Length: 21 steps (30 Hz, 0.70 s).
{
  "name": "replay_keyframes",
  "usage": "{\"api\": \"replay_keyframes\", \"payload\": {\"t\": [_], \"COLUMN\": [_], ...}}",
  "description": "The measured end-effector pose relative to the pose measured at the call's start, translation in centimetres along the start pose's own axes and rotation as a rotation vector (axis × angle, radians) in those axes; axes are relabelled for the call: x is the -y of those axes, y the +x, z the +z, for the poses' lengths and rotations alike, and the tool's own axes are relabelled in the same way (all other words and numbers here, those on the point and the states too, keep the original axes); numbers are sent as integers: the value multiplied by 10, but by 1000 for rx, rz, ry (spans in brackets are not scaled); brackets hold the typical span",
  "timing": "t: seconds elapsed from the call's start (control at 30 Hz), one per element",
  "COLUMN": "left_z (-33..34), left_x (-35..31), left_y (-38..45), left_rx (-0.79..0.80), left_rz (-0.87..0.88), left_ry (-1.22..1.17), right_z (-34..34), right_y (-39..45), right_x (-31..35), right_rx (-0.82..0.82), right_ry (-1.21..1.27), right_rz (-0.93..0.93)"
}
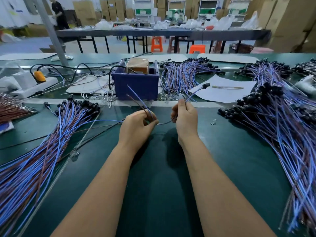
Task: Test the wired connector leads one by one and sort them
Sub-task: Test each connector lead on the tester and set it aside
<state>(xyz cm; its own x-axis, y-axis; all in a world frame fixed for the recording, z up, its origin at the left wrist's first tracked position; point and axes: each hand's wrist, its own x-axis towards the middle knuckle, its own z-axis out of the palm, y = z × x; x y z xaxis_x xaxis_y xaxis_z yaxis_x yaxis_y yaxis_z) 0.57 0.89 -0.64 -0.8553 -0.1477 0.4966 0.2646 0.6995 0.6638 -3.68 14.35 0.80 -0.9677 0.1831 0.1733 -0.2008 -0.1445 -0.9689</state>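
My left hand (136,127) pinches the bare ends of a blue and a brown test wire (136,98) that stick up towards the blue box (136,82). My right hand (185,117) grips one connector lead (196,92) near its wire ends, its black connector (206,85) pointing up and right. A thin wire runs between the two hands. A pile of blue-brown leads (42,147) lies to the left, a larger pile (282,127) to the right, and another pile (184,76) sits behind, right of the box.
A white paper sheet (225,93) with a pen-like tool lies right of the box. A white power strip (32,88) with an orange plug and black cables sits at the back left. Brown wires (12,108) lie at the far left. A person stands far behind.
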Motion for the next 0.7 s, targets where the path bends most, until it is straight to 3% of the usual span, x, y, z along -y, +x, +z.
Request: {"api": "replay_keyframes", "payload": {"t": [0.13, 0.3, 0.4, 0.47, 0.57, 0.7], "left_z": [17, 62, 90, 105, 116, 116], "left_x": [-33, -98, -132, -150, -165, -162], "left_y": [-16, -38, -47, -55, -66, -66], "left_rx": [87, 120, 78, 91, 239, 436], "left_rz": [250, 670, 819, 847, 806, 654], "left_ry": [175, 69, 33, 12, 11, 65], "right_z": [-40, -103, -145, -174, -216, -250], "right_y": [9, 19, 19, 17, 18, 22], "right_x": [11, 45, 68, 81, 92, 92], "right_rx": [15, -34, -16, -21, -98, -253], "right_ry": [-373, -724, -826, -814, -844, -1125], "right_rz": [-97, -174, -303, -378, -383, -289]}}
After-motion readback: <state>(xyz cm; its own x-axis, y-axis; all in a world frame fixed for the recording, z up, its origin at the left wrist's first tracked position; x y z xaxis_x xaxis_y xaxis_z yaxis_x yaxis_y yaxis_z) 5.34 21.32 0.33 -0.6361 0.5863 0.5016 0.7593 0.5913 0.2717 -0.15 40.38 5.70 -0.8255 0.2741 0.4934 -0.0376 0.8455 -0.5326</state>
